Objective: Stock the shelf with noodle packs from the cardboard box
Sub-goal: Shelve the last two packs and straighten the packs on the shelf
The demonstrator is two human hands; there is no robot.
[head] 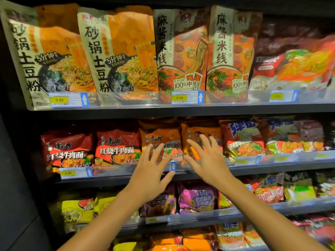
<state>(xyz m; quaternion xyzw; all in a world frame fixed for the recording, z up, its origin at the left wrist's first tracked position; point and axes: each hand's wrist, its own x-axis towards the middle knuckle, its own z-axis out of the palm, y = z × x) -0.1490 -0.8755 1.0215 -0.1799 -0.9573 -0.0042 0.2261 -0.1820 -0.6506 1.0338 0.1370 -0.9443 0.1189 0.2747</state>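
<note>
Dark store shelving (181,111) holds noodle packs (117,147); left hand (150,176) and right hand (208,160) reach, fingers spread, holding nothing.

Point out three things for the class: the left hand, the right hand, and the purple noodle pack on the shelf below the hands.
Left hand (149,175), head view, back of the hand.
Right hand (211,163), head view, back of the hand.
Purple noodle pack (198,199), head view, front face.

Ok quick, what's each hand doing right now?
Left hand: open, fingers spread, holding nothing.
Right hand: open, fingers spread, holding nothing.
</note>
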